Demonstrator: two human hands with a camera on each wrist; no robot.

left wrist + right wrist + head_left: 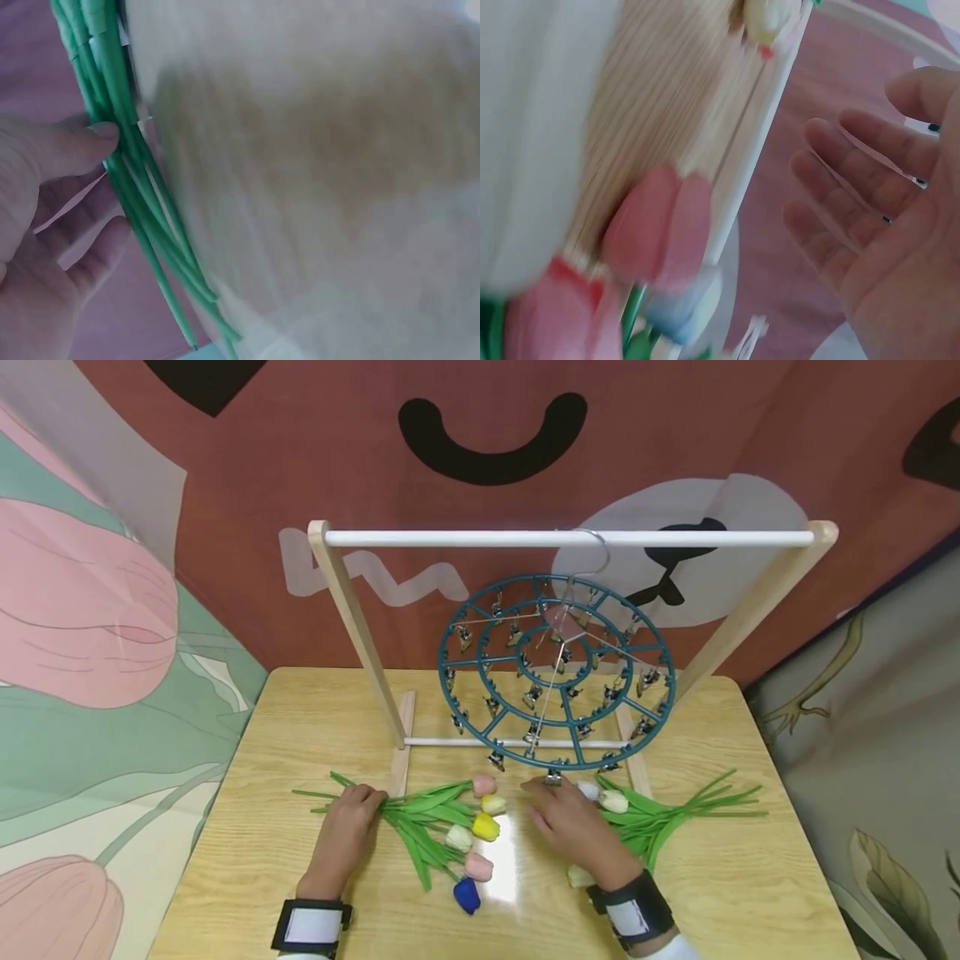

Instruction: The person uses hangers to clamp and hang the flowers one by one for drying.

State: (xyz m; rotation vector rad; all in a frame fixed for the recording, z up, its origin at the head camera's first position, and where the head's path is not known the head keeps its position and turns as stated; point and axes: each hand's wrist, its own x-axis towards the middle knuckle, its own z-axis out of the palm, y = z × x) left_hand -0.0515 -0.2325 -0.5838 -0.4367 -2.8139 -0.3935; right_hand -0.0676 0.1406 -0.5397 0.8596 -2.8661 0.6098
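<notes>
On the left side of the table lies a bunch of artificial tulips (427,814) with pink, yellow, white and blue heads turned to the middle. My left hand (348,827) holds its stems; in the left wrist view the thumb presses the green stems (124,142) against the fingers. A second bunch of tulips (660,818) lies at the right, stems pointing outward, partly hidden by my right hand (573,827). That hand has its fingers spread loosely and holds nothing in the right wrist view, where a pink tulip head (660,229) shows beside it.
A round teal clip hanger (555,768) with several metal clips hangs from the white bar (465,538) of a wooden rack (360,635), low above the right hand. The table (262,735) meets a printed curtain (240,568) behind.
</notes>
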